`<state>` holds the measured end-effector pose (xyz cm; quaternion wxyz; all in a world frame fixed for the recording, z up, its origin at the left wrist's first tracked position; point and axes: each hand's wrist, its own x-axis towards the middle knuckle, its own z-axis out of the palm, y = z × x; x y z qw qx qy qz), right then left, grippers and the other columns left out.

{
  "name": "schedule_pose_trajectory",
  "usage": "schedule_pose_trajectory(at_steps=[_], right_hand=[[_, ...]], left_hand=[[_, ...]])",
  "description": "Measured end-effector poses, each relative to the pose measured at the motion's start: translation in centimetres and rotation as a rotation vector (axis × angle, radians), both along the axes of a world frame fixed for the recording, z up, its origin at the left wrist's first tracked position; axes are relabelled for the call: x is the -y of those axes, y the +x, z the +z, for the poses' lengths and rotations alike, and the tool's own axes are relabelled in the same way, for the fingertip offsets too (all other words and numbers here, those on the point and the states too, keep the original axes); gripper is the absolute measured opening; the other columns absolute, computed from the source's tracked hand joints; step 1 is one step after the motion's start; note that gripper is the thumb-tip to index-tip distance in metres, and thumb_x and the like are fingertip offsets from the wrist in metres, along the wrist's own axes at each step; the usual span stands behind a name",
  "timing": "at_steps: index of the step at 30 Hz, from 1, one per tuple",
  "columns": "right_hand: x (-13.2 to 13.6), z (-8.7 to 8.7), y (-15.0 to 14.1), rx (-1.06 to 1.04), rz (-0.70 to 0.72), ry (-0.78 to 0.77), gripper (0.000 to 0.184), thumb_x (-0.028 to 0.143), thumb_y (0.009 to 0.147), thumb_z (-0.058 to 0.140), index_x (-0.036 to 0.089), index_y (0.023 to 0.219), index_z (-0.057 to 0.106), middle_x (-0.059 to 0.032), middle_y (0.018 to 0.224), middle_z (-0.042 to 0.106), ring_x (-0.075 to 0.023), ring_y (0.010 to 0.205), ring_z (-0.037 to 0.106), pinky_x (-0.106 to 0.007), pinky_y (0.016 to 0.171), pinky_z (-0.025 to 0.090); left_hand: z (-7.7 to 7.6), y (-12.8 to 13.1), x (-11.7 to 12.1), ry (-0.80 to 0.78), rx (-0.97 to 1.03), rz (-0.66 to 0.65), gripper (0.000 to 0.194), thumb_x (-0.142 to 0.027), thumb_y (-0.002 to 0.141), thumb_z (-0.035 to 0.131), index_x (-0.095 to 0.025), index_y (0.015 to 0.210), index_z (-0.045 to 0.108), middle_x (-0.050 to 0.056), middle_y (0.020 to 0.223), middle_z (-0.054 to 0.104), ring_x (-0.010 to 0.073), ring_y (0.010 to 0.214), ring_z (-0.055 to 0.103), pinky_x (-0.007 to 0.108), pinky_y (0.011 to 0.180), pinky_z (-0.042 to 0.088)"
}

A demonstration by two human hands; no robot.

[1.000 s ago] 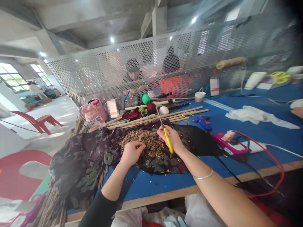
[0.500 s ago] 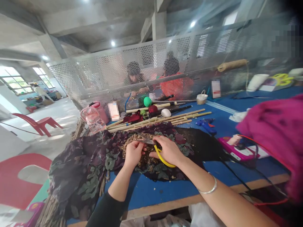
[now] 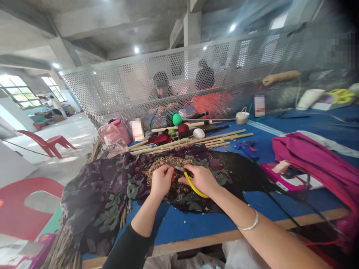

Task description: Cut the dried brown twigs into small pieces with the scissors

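My right hand [image 3: 200,178] grips yellow-handled scissors [image 3: 195,188], their metal blades pointing up and left over a pile of dry brown plant bits [image 3: 155,164]. Close beside the blades, my left hand [image 3: 162,181] has its thumb and fingers pinched together. Whatever it pinches is too small or hidden to name. The pile lies on a dark floral cloth [image 3: 98,198], which spreads over the blue table [image 3: 174,228] and hangs off its left side.
Behind the pile lie several sticks [image 3: 193,142], a green ball [image 3: 177,119] and a white ball [image 3: 199,133]. A pink bottle [image 3: 120,129] stands left. On the right are a blue glue gun [image 3: 246,149], a pink power strip [image 3: 277,179] and magenta fabric [image 3: 311,157]. People sit behind a perforated screen [image 3: 117,86].
The scissor blades look closer together than before. Both hands stay over the pile. The magenta fabric at the right has dropped lower and lies flatter. The view has shifted slightly.
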<state>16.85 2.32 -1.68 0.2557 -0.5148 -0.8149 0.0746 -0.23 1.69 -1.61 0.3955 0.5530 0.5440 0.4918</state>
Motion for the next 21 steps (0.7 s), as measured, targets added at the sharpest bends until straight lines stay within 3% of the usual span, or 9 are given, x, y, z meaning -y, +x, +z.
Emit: schedule_pose_trajectory(at_steps=[4,10,15,21], right_hand=[[-0.07,0.03,0.06,-0.007,-0.012,-0.028,0.04,0.055,0.079,0.052,0.023,0.102,0.062,-0.0049,0.082,0.071,-0.0201,0.071,0.066,-0.025,0.06,0.043],[0.05,0.31,0.05,-0.01,0.009,0.013,0.049,0.052,0.074,0.058,0.021,0.111,0.055,-0.0084,0.107,0.065,-0.0234,0.092,0.063,-0.031,0.073,0.046],[-0.02,0.14,0.1,-0.007,0.023,0.009,0.05,0.051,0.073,0.06,0.02,0.112,0.054,-0.0089,0.108,0.064,-0.0243,0.097,0.061,-0.033,0.077,0.046],[-0.08,0.12,0.19,0.011,0.047,0.065,0.046,0.053,0.073,0.06,0.022,0.107,0.058,-0.0077,0.098,0.067,-0.0233,0.092,0.062,-0.031,0.073,0.046]], left_hand=[[-0.03,-0.09,-0.32,-0.053,0.143,0.074,0.021,-0.035,0.072,0.061,-0.014,0.075,0.066,0.001,0.062,0.063,0.0111,0.051,0.057,0.022,0.049,0.046],[-0.09,-0.05,-0.56,-0.026,0.305,0.085,0.02,-0.034,0.07,0.063,-0.014,0.066,0.062,0.0,0.06,0.061,0.0102,0.051,0.056,0.022,0.05,0.047],[-0.07,0.3,-0.36,-0.033,0.3,0.009,0.015,-0.028,0.069,0.062,-0.014,0.067,0.063,0.001,0.062,0.063,0.0101,0.053,0.057,0.022,0.055,0.049],[-0.01,0.25,-0.3,-0.083,0.226,0.042,0.01,-0.022,0.069,0.06,-0.013,0.071,0.064,0.001,0.061,0.063,0.0102,0.051,0.056,0.022,0.054,0.048]])
